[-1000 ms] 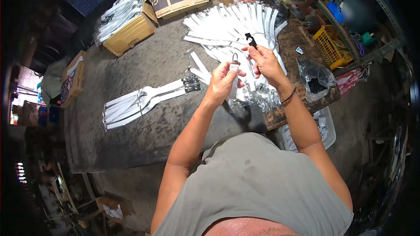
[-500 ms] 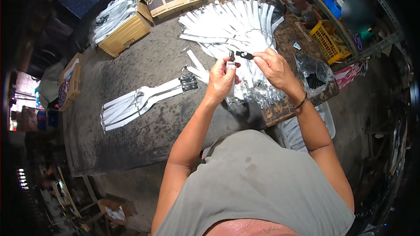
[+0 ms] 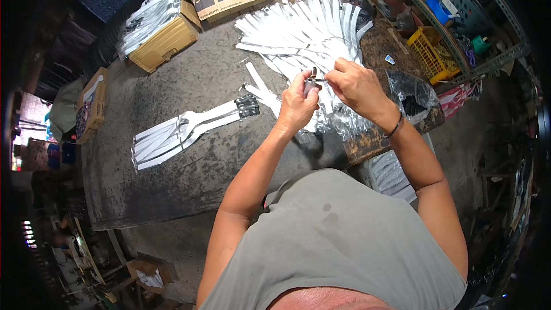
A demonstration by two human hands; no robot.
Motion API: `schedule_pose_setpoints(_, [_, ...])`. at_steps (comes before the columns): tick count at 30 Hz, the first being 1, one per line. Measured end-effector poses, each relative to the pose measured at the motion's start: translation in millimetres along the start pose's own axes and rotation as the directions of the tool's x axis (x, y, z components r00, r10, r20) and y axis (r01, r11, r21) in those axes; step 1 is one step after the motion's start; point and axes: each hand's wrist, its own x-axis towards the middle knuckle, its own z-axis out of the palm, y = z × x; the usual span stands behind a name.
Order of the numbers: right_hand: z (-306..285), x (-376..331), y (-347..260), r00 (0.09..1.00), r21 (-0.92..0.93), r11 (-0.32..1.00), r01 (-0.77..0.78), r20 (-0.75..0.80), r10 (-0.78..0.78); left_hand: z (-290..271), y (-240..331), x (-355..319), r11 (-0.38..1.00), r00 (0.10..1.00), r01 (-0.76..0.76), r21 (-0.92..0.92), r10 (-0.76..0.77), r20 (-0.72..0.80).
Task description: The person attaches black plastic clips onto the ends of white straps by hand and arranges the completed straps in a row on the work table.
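My left hand and my right hand meet above a dark worktable, both pinching one small dark metal part between their fingertips. Right behind and under the hands lies a wide fan of long clear-wrapped white packets. A dark band circles my right wrist.
A bundle of the same packets, tied at its dark end, lies left of my hands. Open cardboard boxes with more packets stand at the back left. A yellow crate and a black plastic bag sit at the right.
Both hands have shifted slightly and come closer together around the small part; the right fingers now pinch it next to the left thumb.
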Motion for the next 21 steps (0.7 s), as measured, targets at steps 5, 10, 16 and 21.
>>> schedule_pose_setpoints(5, [12.1,5.4,-10.9,0.998,0.049,0.997,0.057,0.011,-0.058,3.6,10.6,-7.4,0.995,0.998,-0.007,0.095,0.001,0.059])
schedule_pose_setpoints(10, [-4.5,9.4,-16.3,0.994,0.383,0.923,-0.032,0.112,-0.012,-3.3,8.7,-15.6,0.999,0.991,-0.041,0.009,0.040,0.124])
schedule_pose_setpoints(16, [0.3,-21.0,7.4,0.931,0.775,0.525,-0.350,0.227,0.285,-10.3,-6.7,-29.9,0.991,0.948,-0.075,-0.111,0.105,0.300])
schedule_pose_setpoints(21, [63.4,-43.3,10.1,0.613,0.722,-0.120,-0.681,0.653,0.445,-12.5,-6.0,-38.8,0.979,0.908,-0.179,-0.093,0.201,0.368])
